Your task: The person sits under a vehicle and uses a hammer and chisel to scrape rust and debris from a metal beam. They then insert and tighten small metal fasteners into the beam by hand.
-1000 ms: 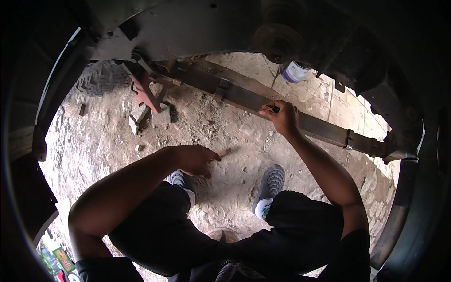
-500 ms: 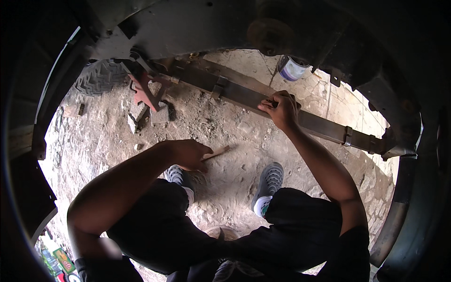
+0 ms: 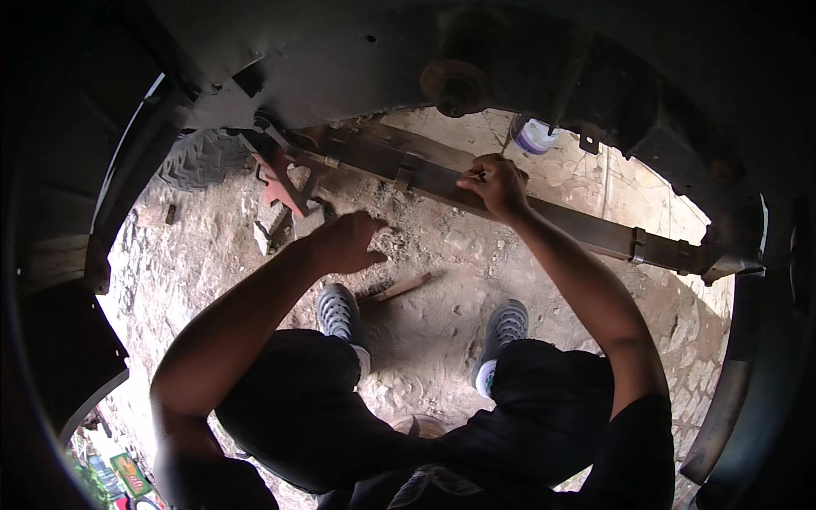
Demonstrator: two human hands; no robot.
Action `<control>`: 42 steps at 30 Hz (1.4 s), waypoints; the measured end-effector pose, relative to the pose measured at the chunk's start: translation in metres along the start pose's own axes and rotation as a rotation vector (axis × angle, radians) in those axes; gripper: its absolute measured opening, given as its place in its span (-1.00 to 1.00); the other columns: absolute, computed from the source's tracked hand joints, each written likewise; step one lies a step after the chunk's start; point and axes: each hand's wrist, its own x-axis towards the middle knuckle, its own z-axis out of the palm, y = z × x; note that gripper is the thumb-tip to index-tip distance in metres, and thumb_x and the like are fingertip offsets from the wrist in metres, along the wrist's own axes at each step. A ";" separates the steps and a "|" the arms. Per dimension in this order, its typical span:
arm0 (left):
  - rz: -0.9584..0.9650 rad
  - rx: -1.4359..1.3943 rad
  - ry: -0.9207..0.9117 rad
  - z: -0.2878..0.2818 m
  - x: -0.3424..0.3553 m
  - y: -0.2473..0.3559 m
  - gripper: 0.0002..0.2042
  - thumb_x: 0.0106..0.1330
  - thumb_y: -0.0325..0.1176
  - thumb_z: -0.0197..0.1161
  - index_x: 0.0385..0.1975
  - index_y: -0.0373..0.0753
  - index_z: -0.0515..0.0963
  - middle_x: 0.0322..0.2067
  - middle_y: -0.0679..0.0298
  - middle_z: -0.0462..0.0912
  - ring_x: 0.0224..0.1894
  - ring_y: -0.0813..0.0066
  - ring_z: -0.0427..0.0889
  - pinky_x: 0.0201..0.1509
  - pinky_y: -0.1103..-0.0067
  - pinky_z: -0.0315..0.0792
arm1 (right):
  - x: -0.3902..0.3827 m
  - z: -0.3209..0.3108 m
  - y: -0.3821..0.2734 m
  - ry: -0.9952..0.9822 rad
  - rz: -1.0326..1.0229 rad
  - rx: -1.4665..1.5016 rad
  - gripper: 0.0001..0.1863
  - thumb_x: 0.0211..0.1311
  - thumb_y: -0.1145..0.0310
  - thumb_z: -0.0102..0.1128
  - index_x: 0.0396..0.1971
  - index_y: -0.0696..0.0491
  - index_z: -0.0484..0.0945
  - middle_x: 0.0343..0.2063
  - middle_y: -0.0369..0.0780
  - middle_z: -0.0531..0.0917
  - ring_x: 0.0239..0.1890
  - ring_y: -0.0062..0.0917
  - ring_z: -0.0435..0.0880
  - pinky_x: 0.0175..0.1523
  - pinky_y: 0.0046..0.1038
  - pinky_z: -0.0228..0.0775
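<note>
My left hand [image 3: 347, 241] is held over the dirt floor, thumb and fingers apart, with nothing in it. Below it, a wooden stick [image 3: 406, 286] lies on the ground beside my left shoe; its near end is dark and unclear. My right hand [image 3: 498, 187] is at the long dark leaf spring [image 3: 586, 229], which slants across under the vehicle. Its fingers are curled and pinched together at the spring's upper edge. Whatever they may hold is too small to make out. Metal clamps [image 3: 406, 172] wrap the spring on either side of that hand.
A red stand [image 3: 280, 183] rises at the left end of the spring, near a broken block [image 3: 270, 228]. Behind it lies a treaded tyre [image 3: 204, 159]. A white and purple bucket [image 3: 535, 136] stands beyond the spring. The dark vehicle frame [image 3: 340, 72] hangs overhead.
My left hand has moved forward, away from the wooden stick, and its fingers have spread. My right hand stays at the leaf spring. The whole view has shifted slightly.
</note>
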 end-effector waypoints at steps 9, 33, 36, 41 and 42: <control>0.107 0.411 0.568 -0.035 0.056 0.002 -0.19 0.23 -0.32 0.45 0.48 -0.38 0.25 0.44 -0.18 0.33 0.57 -0.11 0.21 0.60 0.17 0.20 | 0.017 0.017 -0.009 -0.215 -0.088 0.180 -0.70 -0.04 0.17 0.70 -0.36 -0.04 0.80 -0.06 -0.21 0.75 0.09 -0.29 0.70 0.28 -0.21 0.40; 0.019 0.469 0.376 0.016 0.088 0.001 -0.25 0.28 -0.48 0.17 0.53 -0.48 0.16 0.56 -0.18 0.14 0.65 -0.04 0.02 0.67 0.20 0.03 | 0.013 0.015 -0.027 -0.208 -0.116 0.205 -0.62 -0.06 0.17 0.69 -0.34 0.09 0.76 0.04 -0.12 0.70 0.15 -0.21 0.68 0.27 -0.23 0.45; 0.051 0.485 0.400 0.017 0.084 -0.007 -0.25 0.28 -0.45 0.19 0.52 -0.48 0.18 0.55 -0.17 0.18 0.64 -0.05 0.05 0.68 0.22 0.01 | 0.004 -0.003 -0.030 -0.284 -0.253 0.001 -0.63 -0.06 0.21 0.70 -0.32 0.10 0.76 0.08 -0.13 0.69 0.09 -0.24 0.73 0.20 -0.26 0.52; 0.075 0.495 0.340 0.013 0.094 -0.014 -0.23 0.25 -0.39 0.24 0.50 -0.49 0.22 0.53 -0.16 0.23 0.62 -0.07 0.11 0.70 0.24 -0.01 | -0.004 -0.003 -0.020 -0.241 -0.124 0.096 -0.67 0.01 0.27 0.68 -0.30 0.12 0.75 0.04 -0.18 0.71 -0.04 -0.35 0.78 0.02 -0.37 0.61; 0.088 0.493 0.336 0.014 0.096 -0.014 -0.23 0.24 -0.37 0.25 0.50 -0.49 0.23 0.53 -0.15 0.24 0.62 -0.07 0.12 0.70 0.25 -0.01 | -0.004 0.003 -0.016 -0.231 -0.134 0.117 -0.66 0.00 0.26 0.69 -0.30 0.10 0.75 0.03 -0.17 0.71 -0.05 -0.35 0.78 0.02 -0.36 0.61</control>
